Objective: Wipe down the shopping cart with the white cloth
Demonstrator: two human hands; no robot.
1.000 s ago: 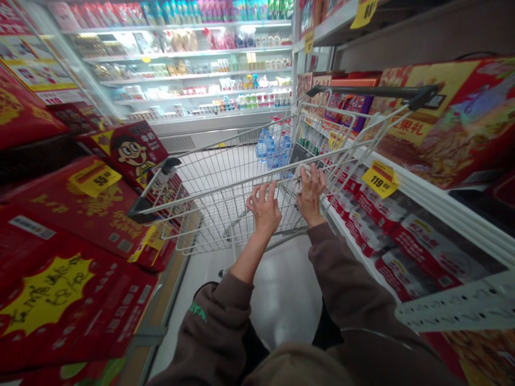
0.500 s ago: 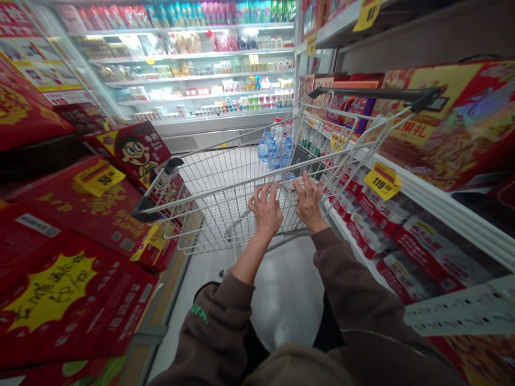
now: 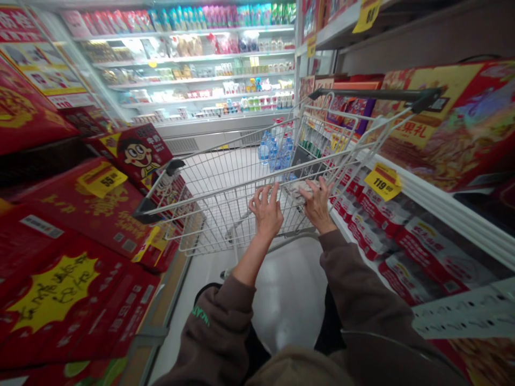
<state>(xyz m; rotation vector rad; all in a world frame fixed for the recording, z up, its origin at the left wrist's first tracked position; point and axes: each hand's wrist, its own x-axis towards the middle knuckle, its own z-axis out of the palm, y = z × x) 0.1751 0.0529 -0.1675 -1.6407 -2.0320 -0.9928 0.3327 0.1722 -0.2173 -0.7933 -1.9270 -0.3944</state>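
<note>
Head view, 1 of 1.

Cloth, pale, bunched: at the near wire side of the shopping cart, between the 2 hands. Lying just left of the right fingers and in contact with them; no clear long axis, seemingly a little longer crosswise than upright.

Right hand: nearer of the 2, right of the cloth. Fingers bent, somewhat apart, closed over the cloth's right end; apparently held against the wires.

Left hand: left of the cloth, apart from it, at the same side of the cart. Fingers curled, spaced, holding nothing visible; fingertip contact with wire unclear.

Surroundings: dark handle, upper right; water bottles, beyond the cart; price tag marked 119, right shelf.
</note>
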